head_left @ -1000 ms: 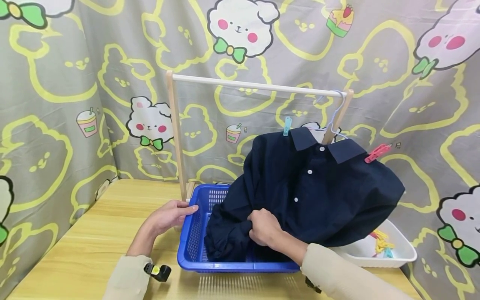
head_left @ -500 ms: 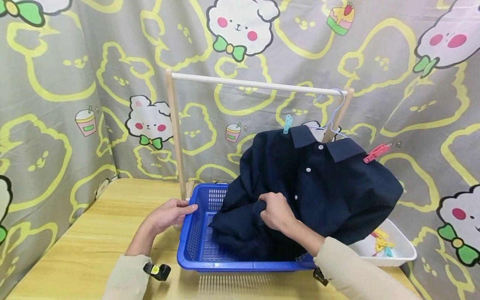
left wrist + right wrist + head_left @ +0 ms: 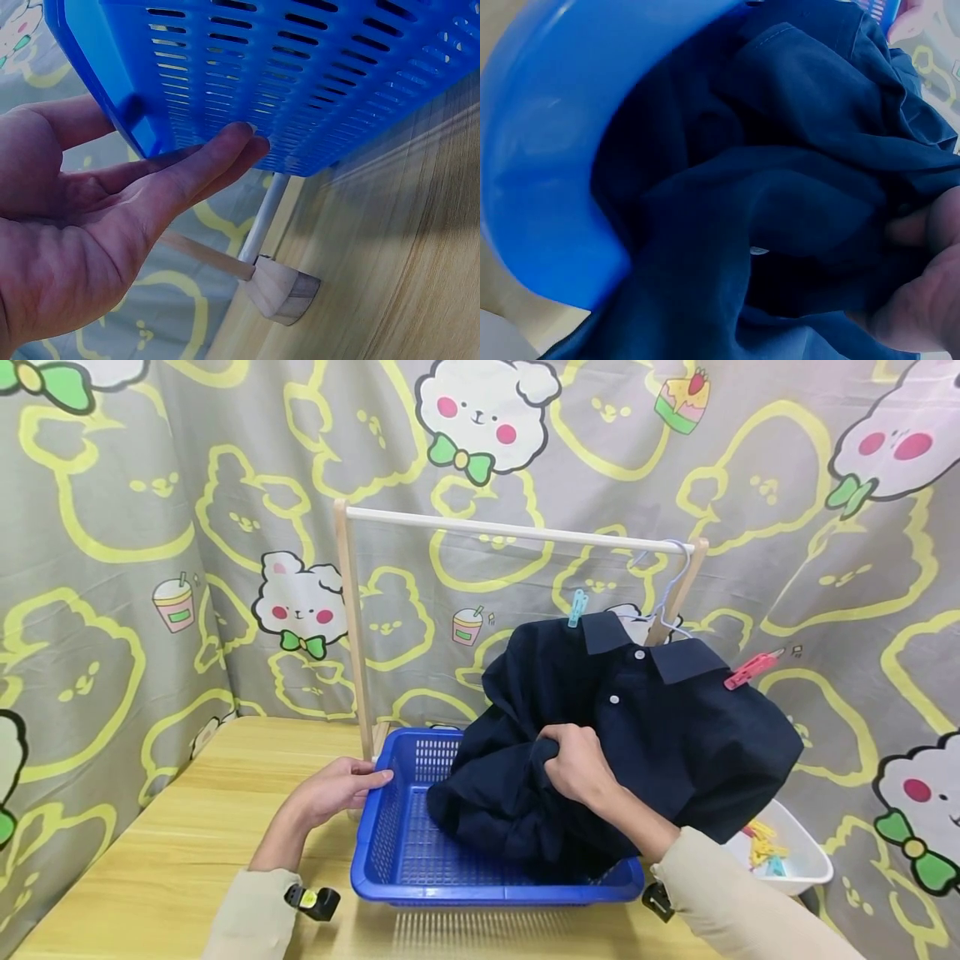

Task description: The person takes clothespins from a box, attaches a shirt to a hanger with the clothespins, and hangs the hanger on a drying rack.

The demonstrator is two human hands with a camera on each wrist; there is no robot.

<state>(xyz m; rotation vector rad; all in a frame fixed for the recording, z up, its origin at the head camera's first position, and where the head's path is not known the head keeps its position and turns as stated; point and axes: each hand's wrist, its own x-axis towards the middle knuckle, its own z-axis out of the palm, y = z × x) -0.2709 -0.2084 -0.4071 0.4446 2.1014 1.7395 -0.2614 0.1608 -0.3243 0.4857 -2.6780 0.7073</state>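
A navy button-up shirt hangs from a pale blue hanger, its lower part bunched in a blue plastic basket. A light blue clothespin and a red clothespin sit at its shoulders. My right hand grips a bunched fold of the shirt front above the basket; the right wrist view shows the cloth beside the fingers. With my left hand I hold the basket's left rim, thumb on top. In the left wrist view, its fingers lie along the basket's outer wall.
A rack with wooden posts and a white rail stands behind the basket. At right, partly behind the shirt, a white tray holds several clothespins. All stands on a wooden table before a patterned curtain.
My right hand has moved right and up, drawing the gripped cloth along and baring more of the basket floor at left. The left hand stays on the rim.
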